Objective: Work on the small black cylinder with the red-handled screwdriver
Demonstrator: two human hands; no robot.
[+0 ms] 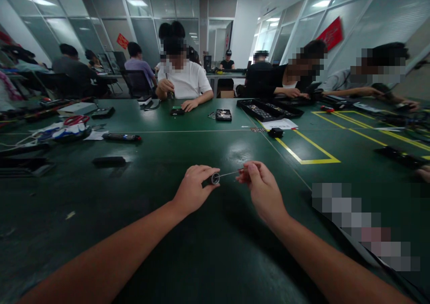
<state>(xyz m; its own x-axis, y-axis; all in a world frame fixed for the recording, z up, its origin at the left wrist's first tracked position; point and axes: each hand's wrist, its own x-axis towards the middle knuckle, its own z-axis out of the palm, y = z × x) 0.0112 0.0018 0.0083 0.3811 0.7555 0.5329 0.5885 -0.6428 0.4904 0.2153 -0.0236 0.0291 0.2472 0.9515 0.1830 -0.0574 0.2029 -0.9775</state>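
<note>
Green matting is covering the long worktable, with yellow tape lines marking a box on its right half, and glass partitions are closing off the office behind. Above the near middle of the table, the left hand is pinching a small roll of tape between thumb and fingertips, while the right hand is gripping the free end of a thin strip stretching out from that roll. Both hands are hovering just over the mat, close together.

Red signs are hanging on the walls, one at the left rear and one at the right, but their writing is too small to read. No label is showing on the roll. Across the table a person in a white shirt is working beside a dark device, and black trays are sitting further right. Red-handled scissors are lying at the far left among cables. A pixelated patch is hiding something near the right forearm.
</note>
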